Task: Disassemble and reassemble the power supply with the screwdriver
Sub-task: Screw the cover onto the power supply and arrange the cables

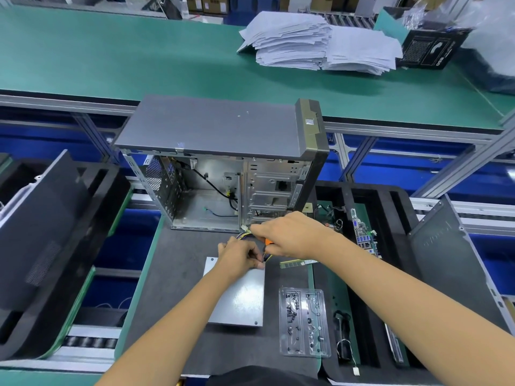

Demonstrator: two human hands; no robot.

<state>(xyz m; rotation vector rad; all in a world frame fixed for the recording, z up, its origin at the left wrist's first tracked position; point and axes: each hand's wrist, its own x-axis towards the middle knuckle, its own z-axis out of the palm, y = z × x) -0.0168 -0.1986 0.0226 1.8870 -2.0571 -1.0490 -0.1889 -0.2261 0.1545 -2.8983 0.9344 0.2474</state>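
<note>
The grey power supply (239,298) lies flat on the dark mat in front of the open computer case (223,174). Its bundle of coloured cables (245,233) runs from its far end toward the case. My left hand (241,256) pinches the cables at the supply's far edge. My right hand (287,235) grips an orange-handled screwdriver (269,241), and its fingertips also pinch the cables near a white connector just in front of the case. The tool's tip is hidden.
A clear plastic tray (303,321) with several screws lies right of the supply. A memory stick (298,262) lies behind it. A motherboard (365,235) stands in a foam slot at right. Paper stacks (315,45) sit on the green bench behind.
</note>
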